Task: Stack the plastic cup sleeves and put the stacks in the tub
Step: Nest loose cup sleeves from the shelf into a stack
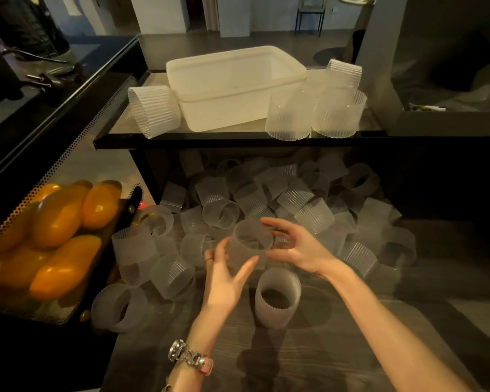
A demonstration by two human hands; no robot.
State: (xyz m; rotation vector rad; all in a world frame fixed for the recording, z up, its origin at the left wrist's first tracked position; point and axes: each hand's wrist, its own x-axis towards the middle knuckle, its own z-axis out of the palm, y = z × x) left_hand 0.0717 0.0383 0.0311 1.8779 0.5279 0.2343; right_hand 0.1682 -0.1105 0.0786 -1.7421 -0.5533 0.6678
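We cup one sleeve [251, 240] between left hand [224, 281] and right hand [296, 247], fingers loosely curved round its wall above the floor pile (tub [232, 80] on the shelf); it looks light, thin, squashable, so hold the sides gently.

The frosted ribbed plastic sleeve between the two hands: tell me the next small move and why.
Probably lower the frosted ribbed plastic sleeve onto the upright stack of sleeves standing just below it. Both the left hand and the right hand hold it, open end up, above the loose pile, and the translucent white tub looks empty.
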